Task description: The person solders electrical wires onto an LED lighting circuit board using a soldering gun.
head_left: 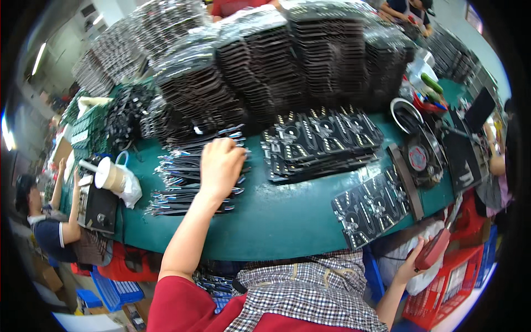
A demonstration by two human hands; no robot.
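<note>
My left hand (pixel 222 165) is over rows of thin cut wires (pixel 180 180) on the green table, its fingers curled down among their right ends. The fingertips are hidden, so what they pinch does not show. Off the front right edge of the table, my right hand (pixel 410 268) is wrapped round a red-handled tool (pixel 433 250) with a pale, narrow end pointing up. The tool's exact kind is unclear. Nearest to it on the table lies a black circuit board panel (pixel 371 207) with metal parts. A stack of similar panels (pixel 321 138) stands farther back in the middle.
Tall stacks of dark panels (pixel 260 66) rise along the back. On the left stand a cup (pixel 109 176) and a heap of black cables (pixel 128 113). At the right are a brown bar (pixel 405 181), a round black device (pixel 418 159) and a red crate (pixel 445 293). Other people sit around.
</note>
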